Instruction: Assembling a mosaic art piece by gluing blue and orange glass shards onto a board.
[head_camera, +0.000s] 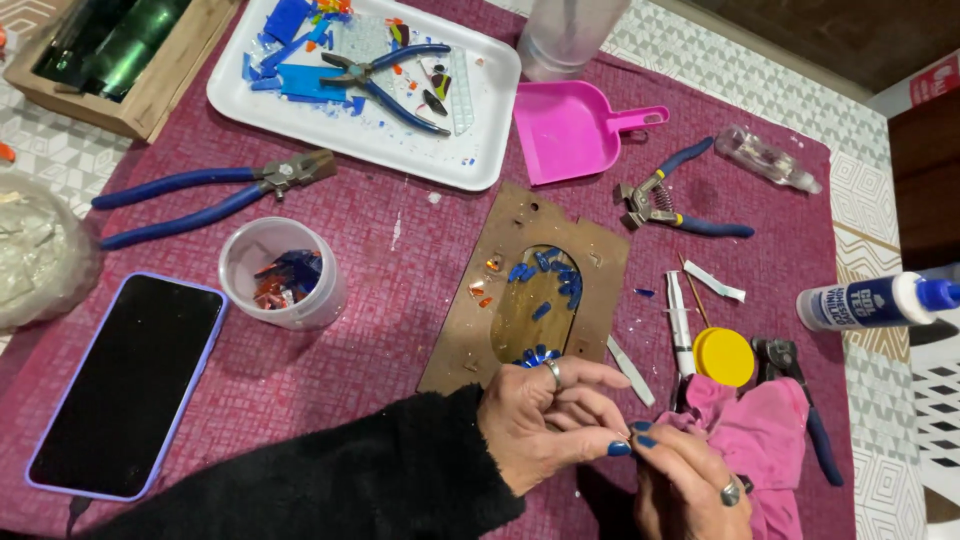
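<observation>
1. The left hand (545, 415) and right hand (690, 480) meet at the near edge of the counter (380, 250). Their fingertips are pressed together in a pinch on something too small to make out, likely a glass chip; I cannot tell its long axis or which way it points.
2. Just right of the hands lie a crumpled pink cloth (765, 435), a yellow round lid (724, 356) and black-headed nippers (800, 400).
3. Directly beyond the left hand lies the brown wooden mosaic frame (525, 290). It lies flat, its long axis running away from the person with a slight tilt to the right. Blue glass chips (548, 272) sit in its arched opening.
4. Judgement: such chips are light, stiff, brittle and sharp-edged; hold by the flat faces, fingertip grip only. The frame looks thin and rigid; lift it by the long edges.
5. To the left: a dark phone (125, 385) and a clear cup of glass pieces (282, 272).
6. Farther: blue-handled pliers (210, 190), a pink dustpan (575, 125), a glue bottle (870, 303).
7. Farthest: a white tray (470, 150) of blue glass offcuts.
</observation>
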